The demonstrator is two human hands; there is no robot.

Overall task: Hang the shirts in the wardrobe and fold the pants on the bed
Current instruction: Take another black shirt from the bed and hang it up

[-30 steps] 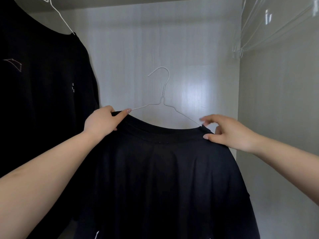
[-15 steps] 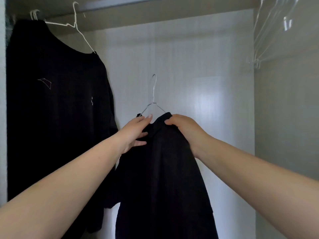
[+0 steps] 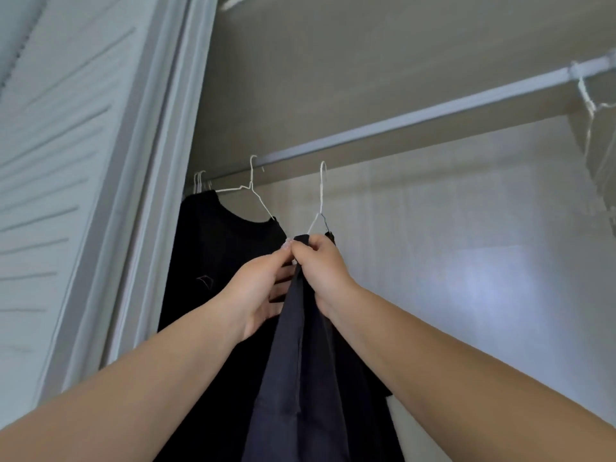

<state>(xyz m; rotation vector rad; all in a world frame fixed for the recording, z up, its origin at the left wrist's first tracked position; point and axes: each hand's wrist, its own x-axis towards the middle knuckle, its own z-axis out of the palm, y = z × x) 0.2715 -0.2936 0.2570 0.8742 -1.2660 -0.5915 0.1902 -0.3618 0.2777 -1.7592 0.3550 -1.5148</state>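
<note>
From the head camera I look up into the wardrobe. My right hand (image 3: 325, 271) grips the bunched shoulder of the dark shirt (image 3: 300, 378) at the frame's centre, fingers curled round cloth and the base of its wire hanger (image 3: 320, 201). My left hand (image 3: 256, 295), at about nine o'clock from the right, pinches the same cloth at its fingertips. The hanger's hook points up toward the rail (image 3: 416, 116) at twelve o'clock; I cannot tell whether it has caught. A second black shirt (image 3: 220, 255) hangs at ten o'clock, already on the rail. My worry: if I let go before the hook seats, the shirt drops; the bunched cloth could also slide off the thin wire.
</note>
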